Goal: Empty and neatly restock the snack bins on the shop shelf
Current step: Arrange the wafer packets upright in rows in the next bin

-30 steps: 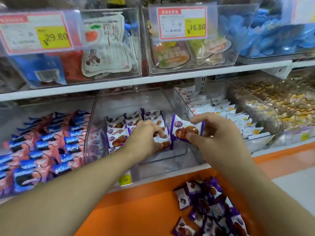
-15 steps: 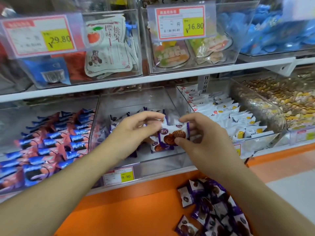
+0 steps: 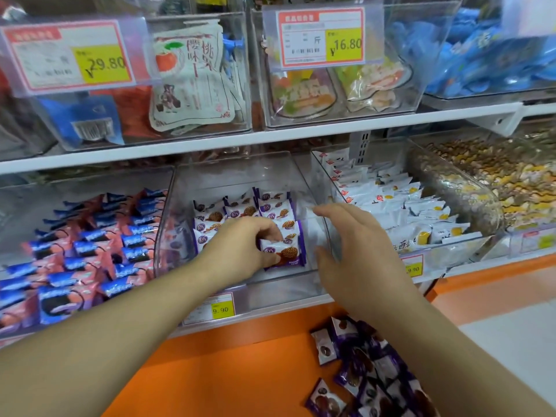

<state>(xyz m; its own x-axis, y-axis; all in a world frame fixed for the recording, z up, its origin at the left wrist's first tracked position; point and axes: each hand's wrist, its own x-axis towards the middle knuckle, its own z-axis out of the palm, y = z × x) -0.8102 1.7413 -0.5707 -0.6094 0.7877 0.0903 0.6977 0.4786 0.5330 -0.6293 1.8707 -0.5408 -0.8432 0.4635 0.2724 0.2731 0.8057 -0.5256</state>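
Bin (image 3: 301, 173), clear rigid plastic at frame centre, holds rows of glossy purple-and-white packets (image 3: 264, 210); the left hand (image 3: 240, 251) hides several. Its grip pinches the front packet (image 3: 284, 251). Right hand (image 3: 358, 248) hovers beside it, fingers relaxed, holding nothing. Loose pile (image 3: 367, 371), lower right, is cut off by the frame edge.

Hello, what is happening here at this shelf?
A person is restocking the clear middle bin with purple waffle snack packets. The left hand pinches one packet and sets it at the front of the rows. The right hand hovers open beside it. More purple packets lie in a pile below.
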